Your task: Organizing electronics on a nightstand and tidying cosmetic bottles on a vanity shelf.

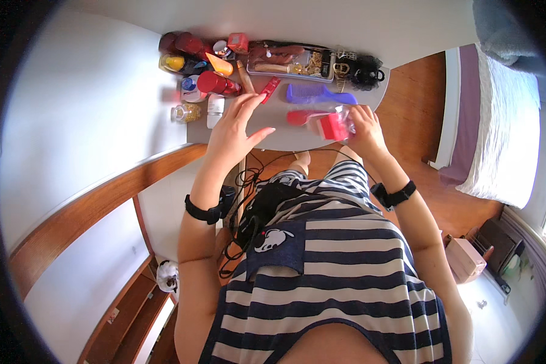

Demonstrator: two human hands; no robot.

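My left hand [235,129] is over the left part of the grey tabletop [273,139], thumb and fingers spread, with nothing in its grasp. Its fingertips meet the lower end of a small red tube or box [270,88] in the view; contact cannot be told. At the table's right side, my right hand [366,132] pinches a blurred clear plastic wrapper [346,119] with a red and pale item [333,127] in or against it. Left of that lies a red rounded object [296,117], partly covered by the wrapper. A purple comb [316,94] rests just beyond it.
Red bottles [218,84], a white bottle [215,109] and a jar of yellow pieces [187,113] crowd the left wall. A clear organiser tray [291,75] and a black hair tie [366,73] line the back. Black cables [250,175] hang by my lap.
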